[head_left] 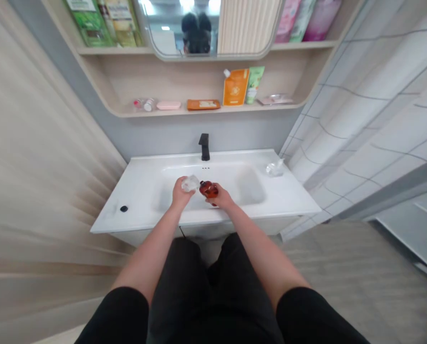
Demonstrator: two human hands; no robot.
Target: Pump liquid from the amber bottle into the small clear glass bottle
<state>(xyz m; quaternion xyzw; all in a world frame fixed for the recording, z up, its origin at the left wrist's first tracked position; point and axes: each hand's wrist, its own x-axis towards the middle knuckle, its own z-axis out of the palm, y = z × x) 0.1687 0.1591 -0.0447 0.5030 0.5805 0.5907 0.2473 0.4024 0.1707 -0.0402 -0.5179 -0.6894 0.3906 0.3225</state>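
Note:
Over the white sink basin (251, 186), my left hand (179, 192) is closed around a small clear container (191, 183). My right hand (222, 197) grips a reddish-brown bottle (208, 189), tilted so that its dark neck points left at the clear container. Neck and container are very close together; I cannot tell whether they touch or whether any liquid runs between them. A round black piece, perhaps a cap (123, 209), lies on the counter at the left. At the right of the counter is a clear item with a whitish pump-like top (276, 167).
Behind the basin stands a black faucet (205, 147). A shelf (185, 112) above carries an orange pouch (236, 87), a green tube (254, 85), an orange packet (203, 104) and a pink bar (168, 105). A mirror (181, 28) hangs over it; a curtain (30, 143) borders the left.

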